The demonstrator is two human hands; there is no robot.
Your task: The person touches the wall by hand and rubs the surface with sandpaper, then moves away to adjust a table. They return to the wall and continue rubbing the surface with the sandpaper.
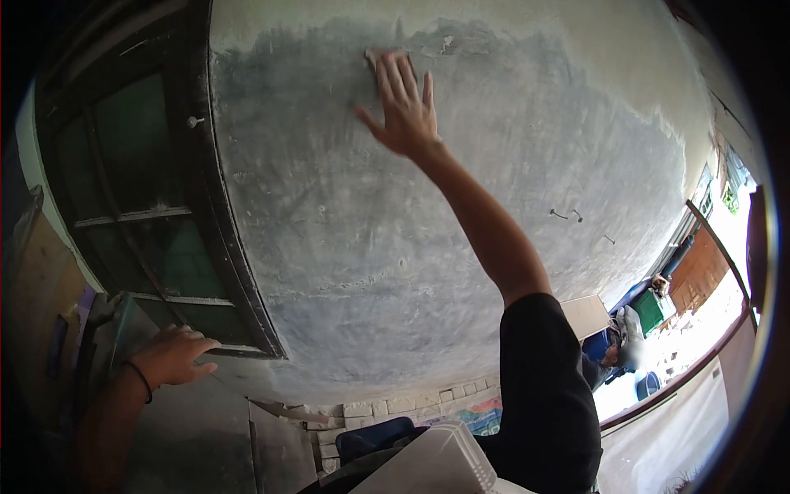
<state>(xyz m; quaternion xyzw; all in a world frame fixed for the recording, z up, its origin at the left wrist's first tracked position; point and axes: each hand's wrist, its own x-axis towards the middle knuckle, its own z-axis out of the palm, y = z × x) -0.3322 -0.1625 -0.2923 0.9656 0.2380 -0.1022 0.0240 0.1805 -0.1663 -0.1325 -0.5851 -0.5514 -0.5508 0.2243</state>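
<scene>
My right hand is raised against the upper part of a grey plastered wall, its fingers spread. Near its fingertips the plaster has a rough, patchy edge where grey meets a paler coat. Lower left, my left hand is apart from the wall, fingers extended and holding nothing, with a dark band on the wrist. It is close to a dark-framed window and above a grey panel.
Nails stick out of the wall at right. A white plastic container is at the bottom centre, beside a dark blue object. Another person is low at the right, near a green crate and a blue bucket.
</scene>
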